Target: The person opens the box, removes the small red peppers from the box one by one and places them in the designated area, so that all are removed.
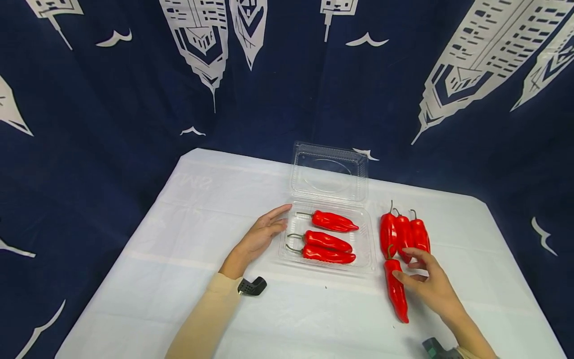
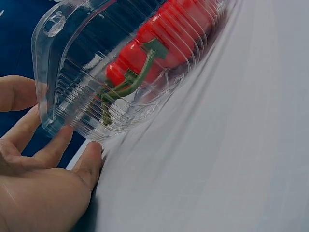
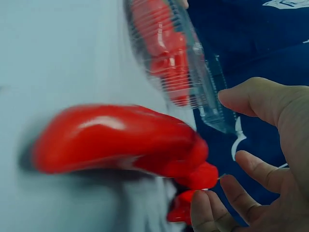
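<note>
A clear plastic clamshell container (image 1: 369,239) lies on the table with its lid (image 1: 329,174) tipped back. Inside are three red peppers (image 1: 331,240) with green stems pointing left. My left hand (image 1: 257,239) rests its fingers along the container's left side; in the left wrist view its fingertips (image 2: 63,135) are right at the ribbed wall. My right hand (image 1: 430,284) hovers beside a single red pepper (image 1: 395,291) lying lengthwise, thumb and fingers spread apart. The right wrist view shows this pepper (image 3: 120,140) blurred, with nothing between the fingers.
Three more red peppers (image 1: 403,234) lie side by side just beyond the single one, right of the container. A white cloth (image 1: 179,279) covers the table. Behind it hangs a dark blue curtain (image 1: 278,109) with white building prints.
</note>
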`<state>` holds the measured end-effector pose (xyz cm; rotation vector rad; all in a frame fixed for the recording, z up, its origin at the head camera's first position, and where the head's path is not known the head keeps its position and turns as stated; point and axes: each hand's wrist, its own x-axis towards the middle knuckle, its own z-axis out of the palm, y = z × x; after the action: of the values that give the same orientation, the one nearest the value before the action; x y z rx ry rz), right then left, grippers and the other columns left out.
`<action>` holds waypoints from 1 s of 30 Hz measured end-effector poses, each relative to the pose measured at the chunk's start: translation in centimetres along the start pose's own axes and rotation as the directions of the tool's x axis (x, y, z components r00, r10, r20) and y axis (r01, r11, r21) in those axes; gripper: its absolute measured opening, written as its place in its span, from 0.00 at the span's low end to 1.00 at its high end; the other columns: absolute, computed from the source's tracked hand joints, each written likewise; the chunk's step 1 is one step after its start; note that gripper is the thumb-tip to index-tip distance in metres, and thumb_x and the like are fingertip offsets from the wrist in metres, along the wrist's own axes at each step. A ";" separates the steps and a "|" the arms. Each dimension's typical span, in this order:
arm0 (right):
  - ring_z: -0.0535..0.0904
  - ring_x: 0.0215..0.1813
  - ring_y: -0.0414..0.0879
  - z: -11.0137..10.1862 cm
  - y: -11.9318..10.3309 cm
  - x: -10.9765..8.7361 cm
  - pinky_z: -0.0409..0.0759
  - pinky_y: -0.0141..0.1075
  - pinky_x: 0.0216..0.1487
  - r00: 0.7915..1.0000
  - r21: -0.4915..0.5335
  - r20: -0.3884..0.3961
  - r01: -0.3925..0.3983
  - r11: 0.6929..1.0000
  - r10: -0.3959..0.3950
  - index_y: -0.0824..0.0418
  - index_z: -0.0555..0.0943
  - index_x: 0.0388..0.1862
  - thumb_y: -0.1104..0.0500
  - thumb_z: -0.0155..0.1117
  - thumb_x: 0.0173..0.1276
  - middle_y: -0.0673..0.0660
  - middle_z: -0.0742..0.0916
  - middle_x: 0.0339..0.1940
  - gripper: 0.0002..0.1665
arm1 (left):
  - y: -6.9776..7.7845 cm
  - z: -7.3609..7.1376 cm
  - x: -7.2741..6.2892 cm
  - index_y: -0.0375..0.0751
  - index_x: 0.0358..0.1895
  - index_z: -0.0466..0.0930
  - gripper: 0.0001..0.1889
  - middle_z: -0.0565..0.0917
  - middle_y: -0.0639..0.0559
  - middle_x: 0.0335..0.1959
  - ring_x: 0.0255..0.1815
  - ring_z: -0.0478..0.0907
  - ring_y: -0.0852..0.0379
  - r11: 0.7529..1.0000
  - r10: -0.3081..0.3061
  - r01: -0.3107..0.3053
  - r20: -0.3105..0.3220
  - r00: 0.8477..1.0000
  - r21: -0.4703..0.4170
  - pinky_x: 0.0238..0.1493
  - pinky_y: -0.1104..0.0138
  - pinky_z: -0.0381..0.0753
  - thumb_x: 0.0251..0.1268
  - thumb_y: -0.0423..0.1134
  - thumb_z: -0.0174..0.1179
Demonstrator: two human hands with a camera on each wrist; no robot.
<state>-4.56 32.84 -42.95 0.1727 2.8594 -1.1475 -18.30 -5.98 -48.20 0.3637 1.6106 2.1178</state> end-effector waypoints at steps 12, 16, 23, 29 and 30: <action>0.75 0.51 0.57 -1.6 -2.1 1.4 0.78 0.20 0.39 0.984 -0.049 -0.078 0.154 0.987 -0.158 0.66 0.70 0.67 0.60 0.74 0.61 0.68 0.77 0.57 0.37 | -0.1 0.0 0.1 0.43 0.77 0.60 0.33 0.53 0.51 0.81 0.81 0.51 0.43 1.000 0.000 0.000 -0.001 1.000 0.002 0.80 0.53 0.49 0.68 0.26 0.48; 0.76 0.54 0.64 -1.4 -3.3 1.8 0.82 0.24 0.39 0.982 -0.027 -0.049 0.181 0.983 -0.182 0.65 0.70 0.66 0.62 0.74 0.61 0.70 0.76 0.58 0.36 | -0.2 0.0 0.2 0.43 0.77 0.61 0.33 0.54 0.51 0.81 0.81 0.52 0.43 1.000 0.000 0.000 -0.006 1.000 0.002 0.80 0.53 0.50 0.69 0.26 0.49; 0.80 0.52 0.63 -0.6 -5.1 2.6 0.88 0.40 0.38 0.983 0.035 0.030 0.182 0.983 -0.183 0.62 0.72 0.65 0.60 0.72 0.64 0.68 0.78 0.57 0.32 | -0.2 0.1 0.2 0.42 0.77 0.60 0.33 0.53 0.49 0.81 0.81 0.52 0.43 1.000 0.008 -0.008 -0.004 1.000 0.001 0.80 0.53 0.50 0.69 0.25 0.48; 0.79 0.55 0.61 0.7 -7.0 3.4 0.85 0.32 0.45 0.963 0.082 0.067 0.256 0.963 -0.262 0.61 0.75 0.63 0.58 0.72 0.64 0.64 0.79 0.57 0.29 | -0.1 0.1 0.0 0.42 0.77 0.60 0.32 0.53 0.50 0.81 0.81 0.52 0.43 1.000 0.007 -0.007 -0.004 1.000 0.007 0.80 0.53 0.48 0.69 0.25 0.48; 0.79 0.56 0.60 1.0 -7.3 3.6 0.85 0.33 0.46 0.958 0.078 0.072 0.272 0.959 -0.278 0.61 0.76 0.62 0.58 0.73 0.64 0.63 0.80 0.57 0.28 | 0.0 0.1 0.0 0.42 0.77 0.60 0.32 0.54 0.50 0.81 0.81 0.52 0.43 1.000 0.007 -0.007 -0.006 1.000 0.008 0.80 0.53 0.49 0.69 0.25 0.48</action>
<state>-8.98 27.24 -39.00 -0.2739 2.8367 -1.2628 -18.25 -5.89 -48.19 0.3665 1.6232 2.1203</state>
